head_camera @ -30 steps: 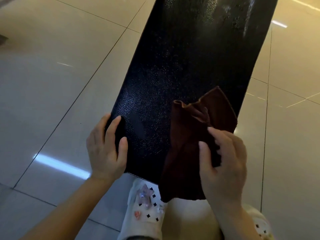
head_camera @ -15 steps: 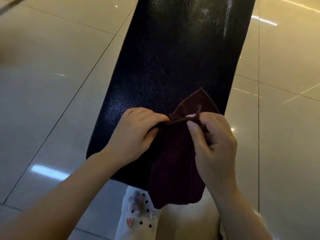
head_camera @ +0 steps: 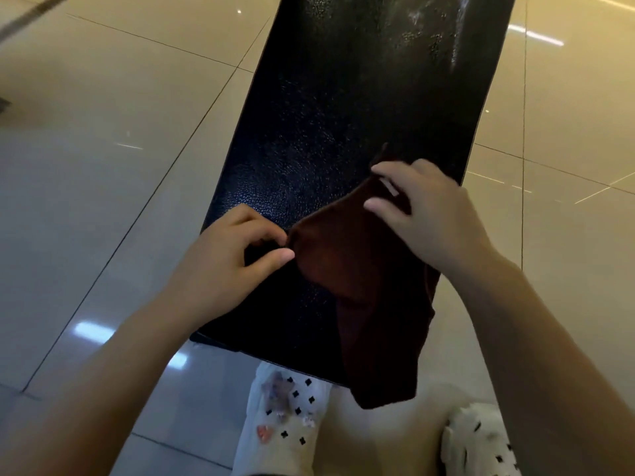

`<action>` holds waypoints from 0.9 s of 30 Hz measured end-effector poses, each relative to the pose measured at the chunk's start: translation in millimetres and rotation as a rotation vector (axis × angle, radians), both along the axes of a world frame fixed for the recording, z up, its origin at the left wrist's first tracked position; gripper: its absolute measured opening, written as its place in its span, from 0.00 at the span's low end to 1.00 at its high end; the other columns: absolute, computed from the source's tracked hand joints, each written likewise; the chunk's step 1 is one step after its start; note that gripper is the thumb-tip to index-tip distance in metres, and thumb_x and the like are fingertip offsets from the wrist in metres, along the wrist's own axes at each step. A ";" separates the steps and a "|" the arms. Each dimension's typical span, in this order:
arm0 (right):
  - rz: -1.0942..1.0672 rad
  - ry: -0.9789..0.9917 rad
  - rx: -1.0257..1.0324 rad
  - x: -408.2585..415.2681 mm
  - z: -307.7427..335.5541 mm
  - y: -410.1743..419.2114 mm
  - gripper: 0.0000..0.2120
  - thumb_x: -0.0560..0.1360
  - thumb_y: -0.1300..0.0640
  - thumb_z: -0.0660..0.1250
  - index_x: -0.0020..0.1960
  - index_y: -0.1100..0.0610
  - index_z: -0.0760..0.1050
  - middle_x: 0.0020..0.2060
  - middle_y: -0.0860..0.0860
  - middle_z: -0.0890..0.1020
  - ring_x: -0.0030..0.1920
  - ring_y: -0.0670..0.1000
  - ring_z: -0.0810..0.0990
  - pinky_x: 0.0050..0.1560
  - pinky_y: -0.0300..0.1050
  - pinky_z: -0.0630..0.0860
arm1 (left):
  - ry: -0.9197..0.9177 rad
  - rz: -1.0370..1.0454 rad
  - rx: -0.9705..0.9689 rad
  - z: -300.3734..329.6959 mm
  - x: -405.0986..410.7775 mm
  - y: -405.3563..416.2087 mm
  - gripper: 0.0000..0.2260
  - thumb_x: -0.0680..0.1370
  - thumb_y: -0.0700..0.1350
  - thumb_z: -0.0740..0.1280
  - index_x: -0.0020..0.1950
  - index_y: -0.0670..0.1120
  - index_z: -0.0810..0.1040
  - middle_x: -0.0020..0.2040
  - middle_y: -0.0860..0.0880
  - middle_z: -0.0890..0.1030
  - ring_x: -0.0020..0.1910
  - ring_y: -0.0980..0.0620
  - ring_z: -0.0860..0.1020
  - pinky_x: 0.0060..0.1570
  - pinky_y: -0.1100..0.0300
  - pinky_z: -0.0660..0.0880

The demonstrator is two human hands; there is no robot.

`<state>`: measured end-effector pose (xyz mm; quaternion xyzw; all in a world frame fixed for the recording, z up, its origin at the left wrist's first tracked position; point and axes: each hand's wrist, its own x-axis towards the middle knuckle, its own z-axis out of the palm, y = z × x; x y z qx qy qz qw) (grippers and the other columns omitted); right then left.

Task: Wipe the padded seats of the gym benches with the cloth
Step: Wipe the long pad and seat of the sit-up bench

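Note:
A long black padded bench seat (head_camera: pixel 343 115) runs away from me, its near end just in front of my feet. A dark brown cloth (head_camera: pixel 360 290) lies over the seat's near right part and hangs off the near edge. My left hand (head_camera: pixel 233 255) pinches the cloth's left corner between thumb and fingers. My right hand (head_camera: pixel 422 211) grips the cloth's upper right edge near the seat's right side. The cloth is stretched between both hands.
Glossy beige floor tiles (head_camera: pixel 120 149) surround the bench on both sides, with bright light reflections. My two white patterned shoes (head_camera: pixel 288 417) stand just below the seat's near edge. A blurred dark object shows at the top left corner.
My left hand left the seat's corner and took hold of the cloth. Both hands then pulled apart, spreading the cloth wider across the seat.

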<state>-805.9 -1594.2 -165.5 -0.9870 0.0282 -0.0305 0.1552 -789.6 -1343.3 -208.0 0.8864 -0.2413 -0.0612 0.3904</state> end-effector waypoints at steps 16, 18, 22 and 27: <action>-0.529 -0.040 0.618 -138.3 -47.7 13.1 0.05 0.76 0.51 0.68 0.49 0.46 0.72 0.42 0.41 0.78 0.43 0.38 0.79 0.36 0.31 0.73 | 0.030 0.047 -0.113 -2.3 11.4 11.9 0.02 0.73 0.53 0.63 0.45 0.60 0.73 0.49 0.59 0.72 0.49 0.68 0.72 0.52 0.74 0.66; -0.582 -0.026 0.733 -147.7 -51.1 18.9 0.06 0.76 0.51 0.67 0.48 0.42 0.71 0.45 0.39 0.78 0.44 0.31 0.77 0.37 0.26 0.73 | 0.096 0.096 -0.186 -2.4 9.4 4.4 0.04 0.75 0.49 0.64 0.46 0.59 0.73 0.47 0.57 0.75 0.45 0.63 0.75 0.49 0.68 0.70; -0.556 -0.039 0.775 -151.9 -52.9 21.3 0.10 0.75 0.55 0.70 0.48 0.44 0.70 0.50 0.39 0.73 0.48 0.34 0.78 0.37 0.31 0.77 | 0.234 0.146 -0.383 4.3 1.9 -8.2 0.11 0.80 0.37 0.63 0.47 0.54 0.74 0.39 0.57 0.80 0.39 0.62 0.78 0.41 0.70 0.73; -0.588 0.075 0.799 -151.3 -46.2 5.0 0.07 0.76 0.58 0.69 0.42 0.49 0.74 0.38 0.45 0.78 0.36 0.46 0.79 0.32 0.38 0.76 | 0.281 0.196 -0.553 10.2 -11.7 -23.2 0.11 0.82 0.34 0.58 0.48 0.50 0.70 0.38 0.61 0.81 0.38 0.62 0.79 0.41 0.67 0.76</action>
